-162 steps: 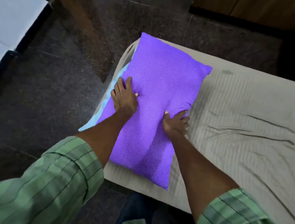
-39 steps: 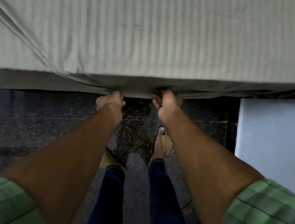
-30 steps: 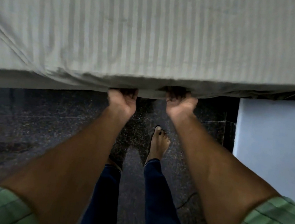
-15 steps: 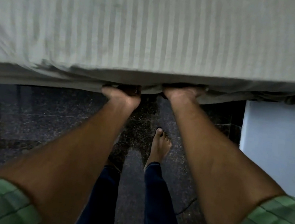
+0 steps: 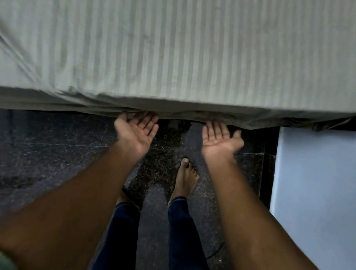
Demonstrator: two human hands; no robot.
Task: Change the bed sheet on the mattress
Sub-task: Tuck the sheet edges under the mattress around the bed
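Striped bed sheet (image 5: 184, 41) covers the mattress, draped over its near edge.
Below, on the dark floor (image 5: 36, 151), left hand (image 5: 136, 129) and right hand (image 5: 219, 140) lie palm-up, fingers (image 5: 146, 119) straight, tips under the sheet's hem.

A pale grey-green bed sheet (image 5: 183, 45) with faint lengthwise stripes covers the mattress (image 5: 197, 112), filling the upper half of the view. It lies mostly smooth on top, with a long diagonal crease running in from the left edge. At the near edge the sheet wraps down over the side of the mattress and bunches into small folds along the bottom. The mattress itself is hidden under the cloth; its rounded corner shows at the far right, above a dark speckled floor.
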